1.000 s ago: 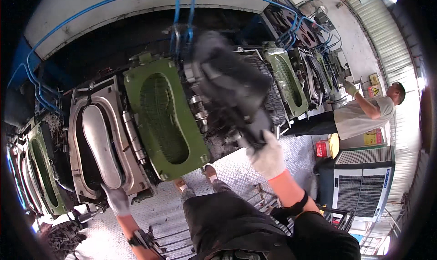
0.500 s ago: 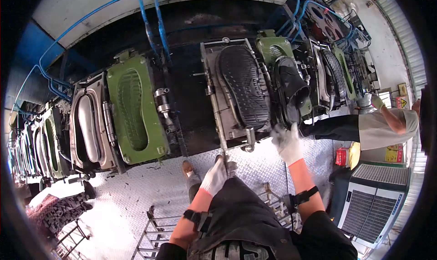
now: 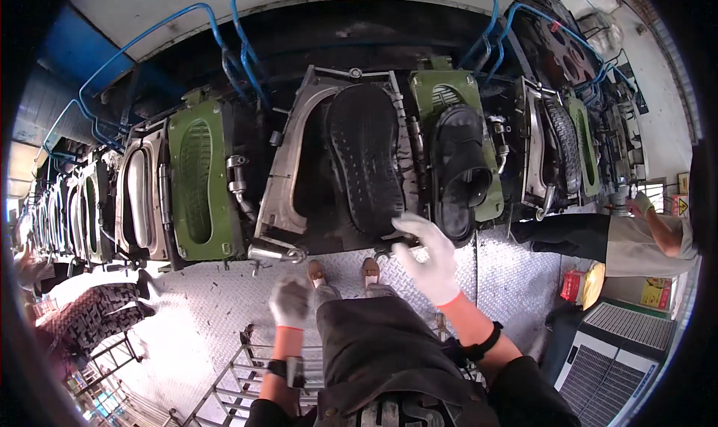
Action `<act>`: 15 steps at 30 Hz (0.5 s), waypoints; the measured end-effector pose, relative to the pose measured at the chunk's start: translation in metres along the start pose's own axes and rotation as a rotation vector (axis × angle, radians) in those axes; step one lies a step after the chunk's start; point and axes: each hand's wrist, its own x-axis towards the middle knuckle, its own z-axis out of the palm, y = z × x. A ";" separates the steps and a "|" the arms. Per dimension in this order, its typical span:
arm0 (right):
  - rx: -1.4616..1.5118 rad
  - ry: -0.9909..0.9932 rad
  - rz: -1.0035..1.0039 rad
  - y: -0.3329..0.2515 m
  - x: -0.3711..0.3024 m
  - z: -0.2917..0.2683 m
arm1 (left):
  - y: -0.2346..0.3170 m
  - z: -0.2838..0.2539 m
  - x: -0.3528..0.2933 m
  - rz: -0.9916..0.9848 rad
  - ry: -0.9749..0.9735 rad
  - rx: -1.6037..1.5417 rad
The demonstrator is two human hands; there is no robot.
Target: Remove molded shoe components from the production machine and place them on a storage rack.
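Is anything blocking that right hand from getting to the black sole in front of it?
Nothing visible: the fingers of the right hand are by the near end of the black sole; contact is unclear. The black sandal lies right of the sole, not between.

Blue pipes (image 3: pixel 495 16) arch along the back; over right, a co-worker (image 3: pixel 647 246) in a pale shirt, red box (image 3: pixel 573 286) near the boxy cooler (image 3: pixel 609 360), metal floor (image 3: pixel 187 300) gleaming!

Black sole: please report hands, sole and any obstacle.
Right hand: open, near sole; contact unclear. Left hand: blurred, apart. Sole mostly uncovered; black sandal alongside.
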 end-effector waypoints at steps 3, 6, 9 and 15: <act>-0.369 -0.255 -0.020 -0.002 0.032 0.012 | -0.080 0.043 0.025 -0.083 -0.021 0.490; -0.546 -0.302 -0.009 0.028 0.037 0.031 | -0.110 0.151 0.070 0.071 -0.224 0.534; -0.545 -0.268 -0.064 0.027 0.033 0.054 | -0.109 0.109 0.133 -0.058 -0.280 0.460; -0.614 -0.247 -0.033 0.036 0.036 0.052 | -0.114 0.088 0.142 -0.130 -0.330 0.424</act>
